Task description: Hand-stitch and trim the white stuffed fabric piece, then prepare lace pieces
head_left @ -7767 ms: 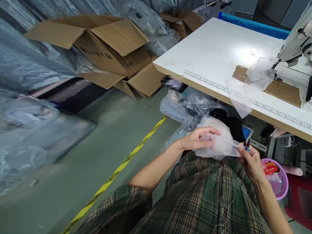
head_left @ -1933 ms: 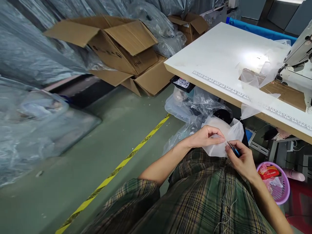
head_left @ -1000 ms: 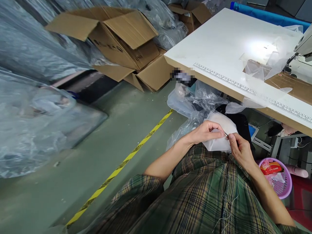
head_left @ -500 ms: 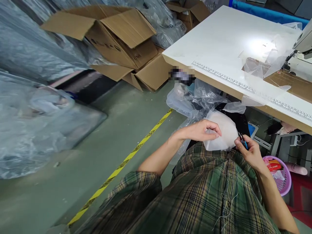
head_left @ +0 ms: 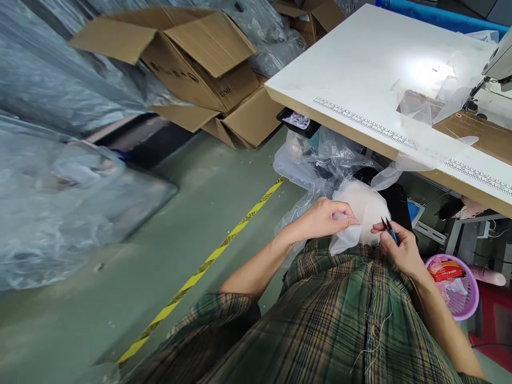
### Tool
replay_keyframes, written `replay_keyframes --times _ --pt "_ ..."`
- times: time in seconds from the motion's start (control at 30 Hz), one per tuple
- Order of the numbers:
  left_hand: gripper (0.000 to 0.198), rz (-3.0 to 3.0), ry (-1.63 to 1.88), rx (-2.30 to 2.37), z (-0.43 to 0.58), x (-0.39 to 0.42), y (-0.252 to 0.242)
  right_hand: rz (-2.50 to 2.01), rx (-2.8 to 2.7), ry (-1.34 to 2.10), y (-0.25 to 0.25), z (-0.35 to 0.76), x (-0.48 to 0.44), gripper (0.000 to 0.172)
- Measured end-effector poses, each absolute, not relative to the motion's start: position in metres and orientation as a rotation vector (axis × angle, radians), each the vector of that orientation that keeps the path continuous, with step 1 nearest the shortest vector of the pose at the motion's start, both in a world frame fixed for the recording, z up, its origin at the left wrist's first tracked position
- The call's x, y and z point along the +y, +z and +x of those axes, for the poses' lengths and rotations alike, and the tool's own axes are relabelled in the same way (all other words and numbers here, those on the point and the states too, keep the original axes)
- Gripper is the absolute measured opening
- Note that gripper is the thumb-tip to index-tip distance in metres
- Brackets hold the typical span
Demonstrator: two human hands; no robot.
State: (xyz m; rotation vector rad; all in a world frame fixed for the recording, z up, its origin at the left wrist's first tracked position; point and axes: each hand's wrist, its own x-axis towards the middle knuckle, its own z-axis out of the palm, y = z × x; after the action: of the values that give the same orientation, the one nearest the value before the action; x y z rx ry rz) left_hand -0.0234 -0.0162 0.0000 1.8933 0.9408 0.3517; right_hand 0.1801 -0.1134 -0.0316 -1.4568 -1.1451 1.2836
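Note:
A small piece of sheer white fabric [head_left: 362, 208] is held over my lap, in front of my green plaid shirt. My left hand [head_left: 324, 218] pinches its left edge with closed fingers. My right hand [head_left: 398, 248] is closed round a small blue-handled thread snips [head_left: 390, 229], whose dark tips point up at the fabric's right edge. More sheer white fabric [head_left: 424, 106] trails over the white sewing table [head_left: 360, 69] toward the sewing machine [head_left: 498, 64] at the far right.
Open cardboard boxes [head_left: 192, 69] and big clear plastic bags [head_left: 60, 192] line the floor on the left. A yellow tape line [head_left: 208, 266] crosses the green floor. Crumpled plastic bags [head_left: 320, 165] lie under the table. A purple basket [head_left: 456, 290] stands at the right.
My right hand and the snips have shifted a little left and up, closer to the fabric's edge. My left hand has dropped slightly and regripped the fabric.

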Motion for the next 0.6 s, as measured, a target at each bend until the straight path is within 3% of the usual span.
replay_keyframes --times 0.2,0.43,0.6 --pt "0.023 2.085 0.433 1.028 0.004 -0.012 0.01 -1.526 -1.078 1.2 -0.025 0.166 -0.101 0.04" --pt "0.029 1.658 0.167 0.755 0.016 0.025 -0.012 -1.596 -0.876 1.247 -0.046 0.184 -0.105 0.041" --pt "0.022 1.906 0.537 0.939 0.023 0.037 -0.038 -1.707 -0.866 1.007 -0.069 0.19 -0.109 0.053"
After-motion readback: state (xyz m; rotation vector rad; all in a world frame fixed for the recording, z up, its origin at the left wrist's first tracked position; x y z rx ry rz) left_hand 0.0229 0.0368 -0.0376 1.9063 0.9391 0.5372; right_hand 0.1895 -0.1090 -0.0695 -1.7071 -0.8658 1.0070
